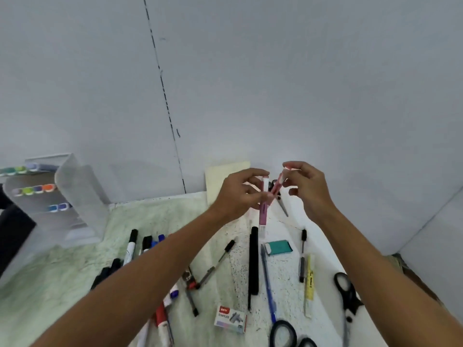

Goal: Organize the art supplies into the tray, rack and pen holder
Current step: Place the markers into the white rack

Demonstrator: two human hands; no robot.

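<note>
Above the table [62, 266], near the back wall, both hands are raised and each pinches a pink marker. Left hand [234, 194] is closed round the upright one [263, 211], white cap at the top, fingers clamped mid-barrel. Right hand [309, 186] is closed on the tilted one [277, 187], held near its upper end with the fingertips only. The two markers cross or touch between the hands; which one is in front I cannot tell.

Clear tiered rack [62, 196] stands well to the left, with coloured markers already lying in its slots. It looks like these two belong there.

Risks, judged from here: the right-hand pinch is light and high on the barrel, so the marker could swing or slip out during the reach across. Everything below is loose: black pen [254, 261], teal eraser [280, 247], staples box [230, 318], scissors [347, 294]. A dropped marker would scatter them or roll off the edge.
</note>
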